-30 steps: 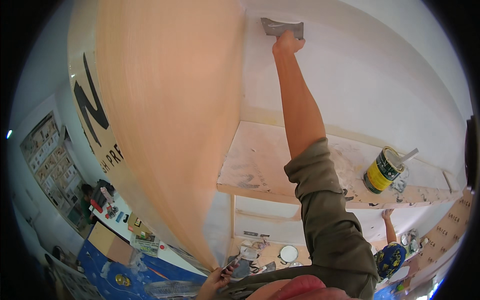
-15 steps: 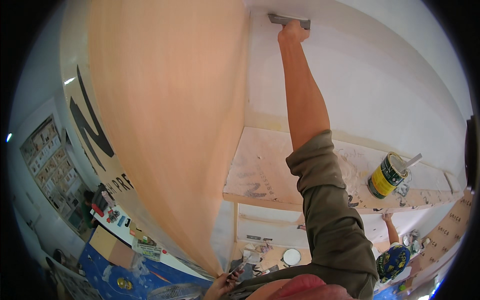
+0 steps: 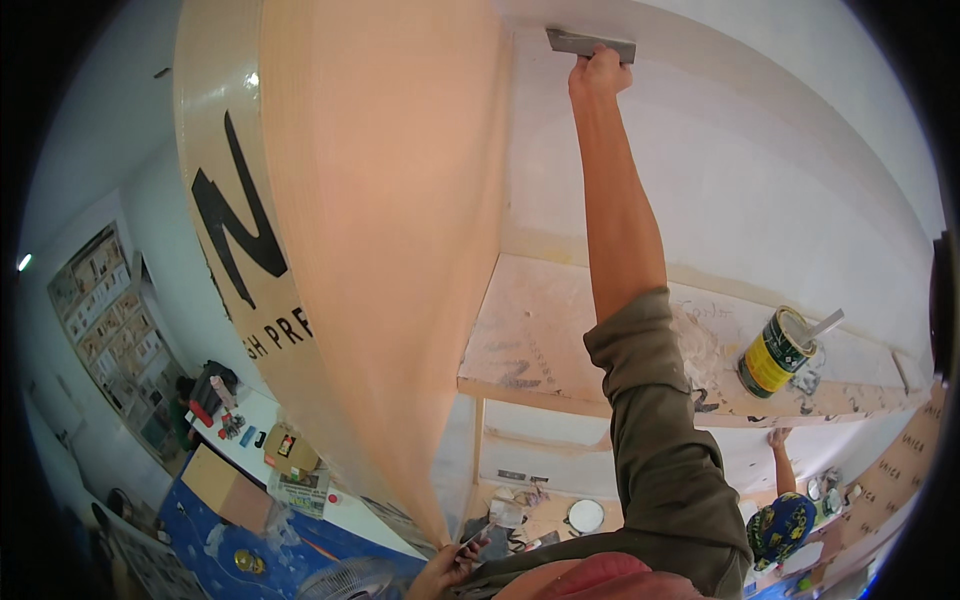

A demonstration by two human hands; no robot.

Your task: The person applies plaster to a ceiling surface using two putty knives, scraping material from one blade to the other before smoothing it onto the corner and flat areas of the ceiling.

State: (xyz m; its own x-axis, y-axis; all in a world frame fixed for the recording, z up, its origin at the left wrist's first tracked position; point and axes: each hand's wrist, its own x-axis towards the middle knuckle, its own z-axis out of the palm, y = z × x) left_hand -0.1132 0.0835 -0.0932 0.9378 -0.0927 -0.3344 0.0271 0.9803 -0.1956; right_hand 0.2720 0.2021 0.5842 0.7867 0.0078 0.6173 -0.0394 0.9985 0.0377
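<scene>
My right hand (image 3: 602,70) grips a wide grey trowel (image 3: 560,42) against the pale wall surface (image 3: 710,160) high up, beside the corner with a tall light-wood panel (image 3: 380,170). My left hand (image 3: 458,562) is low at the bottom middle, near that panel's lower end, closed on a slim putty knife (image 3: 476,534); its blade is hard to make out. On the smeared shelf (image 3: 525,310) below my raised arm stands an open green and yellow tin (image 3: 768,365) with a grey blade sticking out.
A co-worker in a patterned cap (image 3: 780,525) reaches to the lower wall at right. At lower left are a white table (image 3: 262,410) with tools, a blue work surface (image 3: 195,515) and a fan (image 3: 350,580). Another person (image 3: 182,420) is behind the table.
My right hand has moved the trowel a little higher on the wall and changed its angle. The whole view has shifted slightly. My left hand stays low with its tool.
</scene>
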